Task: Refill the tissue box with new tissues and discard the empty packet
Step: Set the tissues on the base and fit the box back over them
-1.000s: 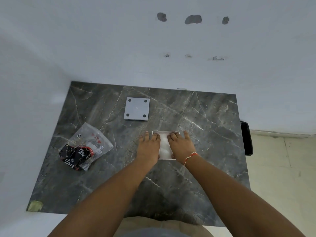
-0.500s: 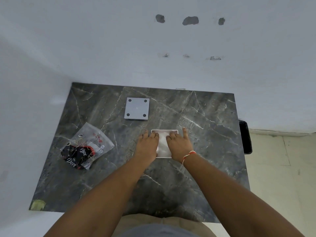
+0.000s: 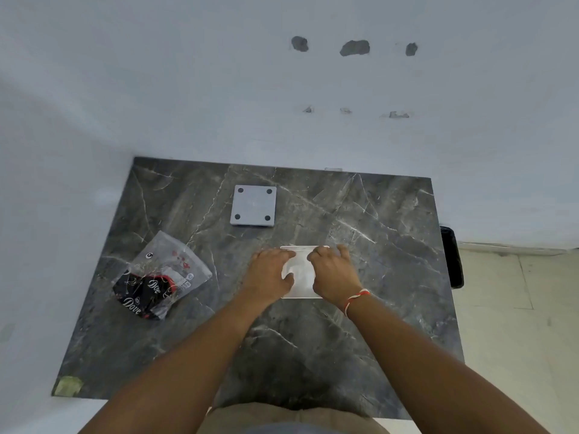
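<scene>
A white tissue box sits open near the middle of the dark marble table, with white tissues showing inside it. My left hand lies over the box's left side, fingers curled down onto the tissues. My right hand, with a red thread at the wrist, covers the right side, its fingers bent at the far rim. The box's grey base plate, with four dark feet, lies apart toward the wall. The crumpled clear packet with black and red print lies at the left.
White walls close the table's far and left sides. A black bin stands on the tiled floor off the table's right edge. A greenish patch marks the table's near left corner.
Both hands stayed on the box. Their fingers, stretched flat a second ago, have curled down onto the tissues at the far rim. The packet and base plate have not moved.
</scene>
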